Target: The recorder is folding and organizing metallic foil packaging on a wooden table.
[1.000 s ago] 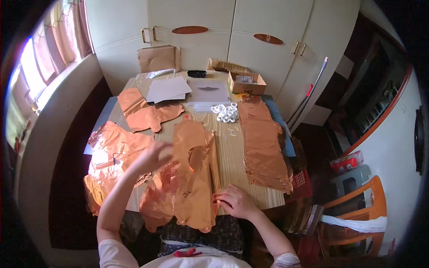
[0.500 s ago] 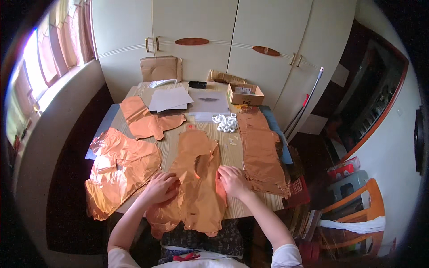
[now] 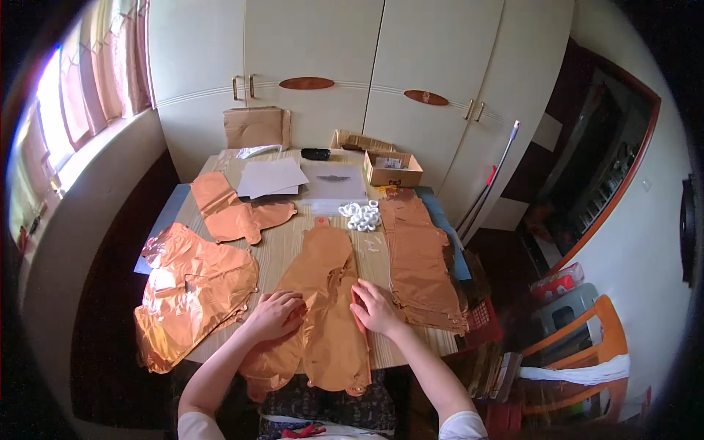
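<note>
A flat copper-coloured foil balloon (image 3: 326, 308) lies lengthwise in front of me, its lower end hanging over the table's near edge. My left hand (image 3: 276, 315) is on its left side, with curled fingers gripping the foil. On the right side, my right hand (image 3: 375, 308) pinches the balloon's edge between thumb and fingers. A crinkled, shiny foil balloon (image 3: 198, 286) lies to the left, and another flat balloon (image 3: 227, 209) is beyond it. To the right rests a stack of flat copper foil balloons (image 3: 418, 264).
White rings (image 3: 361, 216) are heaped past the balloon, near white sheets (image 3: 273, 178), a clear plastic bag (image 3: 334, 183) and an open cardboard box (image 3: 393, 170). An orange chair (image 3: 609, 330) stands at the right. Cabinets (image 3: 315, 44) line the back.
The open gap in the middle balloon's foil has narrowed and its right side lies flatter. Both hands stay at its sides. The whole view has shifted slightly.
</note>
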A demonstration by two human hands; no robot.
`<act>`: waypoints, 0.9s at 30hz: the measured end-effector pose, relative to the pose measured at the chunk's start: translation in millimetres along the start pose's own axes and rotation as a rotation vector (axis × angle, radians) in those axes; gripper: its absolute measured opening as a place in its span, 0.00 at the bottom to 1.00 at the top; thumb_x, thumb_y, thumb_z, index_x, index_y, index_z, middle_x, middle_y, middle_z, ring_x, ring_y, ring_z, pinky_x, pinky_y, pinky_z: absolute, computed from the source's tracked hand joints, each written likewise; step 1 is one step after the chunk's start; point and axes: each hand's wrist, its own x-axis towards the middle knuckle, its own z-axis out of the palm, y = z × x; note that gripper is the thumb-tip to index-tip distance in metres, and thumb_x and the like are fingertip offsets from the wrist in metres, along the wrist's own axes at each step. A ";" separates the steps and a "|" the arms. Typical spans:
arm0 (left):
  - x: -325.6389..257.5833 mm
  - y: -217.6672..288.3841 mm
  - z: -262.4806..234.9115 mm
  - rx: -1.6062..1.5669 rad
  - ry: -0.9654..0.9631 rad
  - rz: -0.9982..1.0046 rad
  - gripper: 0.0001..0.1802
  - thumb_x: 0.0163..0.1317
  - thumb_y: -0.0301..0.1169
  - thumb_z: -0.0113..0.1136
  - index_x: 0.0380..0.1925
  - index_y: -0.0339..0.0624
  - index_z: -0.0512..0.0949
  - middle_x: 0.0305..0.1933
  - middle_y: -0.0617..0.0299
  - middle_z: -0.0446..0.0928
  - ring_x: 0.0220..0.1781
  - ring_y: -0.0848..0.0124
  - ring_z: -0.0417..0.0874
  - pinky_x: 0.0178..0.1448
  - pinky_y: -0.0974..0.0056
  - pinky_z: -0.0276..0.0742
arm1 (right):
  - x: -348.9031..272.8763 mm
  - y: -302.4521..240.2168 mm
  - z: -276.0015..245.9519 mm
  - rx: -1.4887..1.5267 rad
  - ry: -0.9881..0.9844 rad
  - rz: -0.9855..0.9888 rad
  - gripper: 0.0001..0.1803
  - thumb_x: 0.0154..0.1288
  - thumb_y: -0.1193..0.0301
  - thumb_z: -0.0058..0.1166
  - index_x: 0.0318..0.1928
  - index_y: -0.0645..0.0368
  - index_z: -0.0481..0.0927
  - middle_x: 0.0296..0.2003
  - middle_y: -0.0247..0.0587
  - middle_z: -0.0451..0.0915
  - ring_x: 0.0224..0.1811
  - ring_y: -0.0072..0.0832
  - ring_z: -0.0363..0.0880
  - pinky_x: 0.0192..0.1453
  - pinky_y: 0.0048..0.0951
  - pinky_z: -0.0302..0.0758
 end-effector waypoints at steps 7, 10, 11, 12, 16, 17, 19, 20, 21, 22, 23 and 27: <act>3.6 1.9 1.4 0.061 0.038 0.021 0.22 0.61 0.44 0.58 0.53 0.46 0.76 0.58 0.62 0.76 0.61 0.62 0.73 0.61 0.57 0.63 | 1.8 2.4 -2.0 -0.153 -0.048 -0.045 0.29 0.63 0.59 0.58 0.58 0.68 0.73 0.61 0.54 0.70 0.65 0.48 0.67 0.70 0.42 0.63; 3.2 3.7 0.4 0.036 0.009 0.007 0.24 0.62 0.44 0.58 0.55 0.46 0.74 0.59 0.60 0.74 0.63 0.60 0.71 0.62 0.56 0.62 | 1.7 5.3 -0.5 -0.181 -0.078 -0.044 0.30 0.61 0.59 0.60 0.57 0.68 0.73 0.61 0.54 0.69 0.66 0.47 0.65 0.70 0.43 0.63; 2.9 4.1 0.5 0.002 -0.018 -0.023 0.26 0.62 0.44 0.58 0.57 0.45 0.73 0.61 0.59 0.73 0.64 0.59 0.70 0.63 0.54 0.61 | -0.5 7.7 2.4 -0.174 -0.064 -0.048 0.31 0.60 0.58 0.61 0.57 0.67 0.73 0.60 0.53 0.69 0.66 0.47 0.65 0.70 0.43 0.62; 3.3 4.2 0.2 -0.032 -0.046 -0.052 0.27 0.62 0.45 0.57 0.58 0.45 0.72 0.63 0.58 0.72 0.66 0.59 0.69 0.64 0.53 0.61 | -1.8 10.4 5.4 -0.168 -0.049 -0.051 0.31 0.60 0.58 0.61 0.57 0.67 0.73 0.60 0.53 0.69 0.66 0.47 0.65 0.70 0.43 0.62; -3.6 -1.4 -3.9 -0.057 -0.012 -0.033 0.24 0.59 0.41 0.60 0.53 0.44 0.73 0.60 0.58 0.73 0.63 0.59 0.72 0.62 0.55 0.64 | -1.0 -3.1 0.9 -0.216 -0.135 0.013 0.32 0.60 0.56 0.59 0.59 0.64 0.72 0.62 0.52 0.68 0.69 0.46 0.61 0.72 0.46 0.58; -5.8 -0.8 -4.1 -0.039 -0.015 -0.012 0.24 0.58 0.40 0.61 0.53 0.44 0.73 0.61 0.57 0.73 0.64 0.59 0.72 0.62 0.55 0.64 | -4.0 -7.3 -1.5 -0.229 -0.141 0.025 0.32 0.60 0.55 0.59 0.59 0.63 0.72 0.62 0.52 0.68 0.69 0.46 0.61 0.72 0.46 0.58; -12.1 -6.4 -6.7 0.007 -0.004 0.031 0.24 0.58 0.40 0.61 0.53 0.43 0.73 0.61 0.57 0.73 0.65 0.59 0.71 0.63 0.54 0.63 | -3.6 -14.8 -3.1 -0.260 -0.146 0.030 0.32 0.60 0.54 0.59 0.59 0.62 0.73 0.62 0.52 0.68 0.69 0.46 0.61 0.72 0.45 0.58; -14.1 -6.0 -10.3 -0.001 -0.009 0.014 0.24 0.57 0.40 0.62 0.53 0.43 0.74 0.61 0.56 0.72 0.66 0.59 0.70 0.64 0.54 0.63 | -1.1 -22.1 -6.7 -0.280 -0.160 0.041 0.31 0.60 0.54 0.59 0.58 0.62 0.73 0.62 0.51 0.68 0.68 0.45 0.61 0.72 0.46 0.58; -18.4 -5.8 -11.7 -0.001 -0.017 0.003 0.24 0.57 0.40 0.62 0.52 0.43 0.75 0.61 0.56 0.72 0.65 0.59 0.70 0.64 0.54 0.63 | -2.5 -25.7 -5.9 -0.300 -0.138 0.031 0.31 0.59 0.55 0.59 0.57 0.62 0.74 0.61 0.50 0.69 0.67 0.45 0.62 0.71 0.45 0.59; -25.3 -4.8 -11.3 -0.001 -0.024 -0.008 0.23 0.57 0.40 0.62 0.52 0.43 0.75 0.61 0.56 0.73 0.65 0.59 0.70 0.64 0.54 0.63 | -5.0 -28.4 -4.1 -0.318 -0.117 0.020 0.31 0.58 0.55 0.60 0.56 0.63 0.74 0.60 0.49 0.70 0.66 0.45 0.64 0.69 0.44 0.61; -29.8 -3.5 -12.7 0.005 -0.024 -0.018 0.23 0.57 0.40 0.62 0.51 0.43 0.75 0.61 0.56 0.73 0.65 0.60 0.71 0.64 0.54 0.64 | -4.8 -29.9 -3.4 -0.340 -0.091 0.003 0.30 0.58 0.55 0.61 0.55 0.63 0.75 0.59 0.49 0.71 0.65 0.45 0.65 0.68 0.44 0.63; -28.3 10.5 -15.2 0.003 -0.048 0.013 0.21 0.58 0.40 0.62 0.50 0.44 0.77 0.59 0.58 0.74 0.64 0.60 0.72 0.63 0.54 0.64 | -7.8 -23.0 1.3 -0.282 -0.131 0.047 0.32 0.63 0.51 0.55 0.59 0.62 0.72 0.63 0.50 0.66 0.69 0.44 0.60 0.72 0.45 0.57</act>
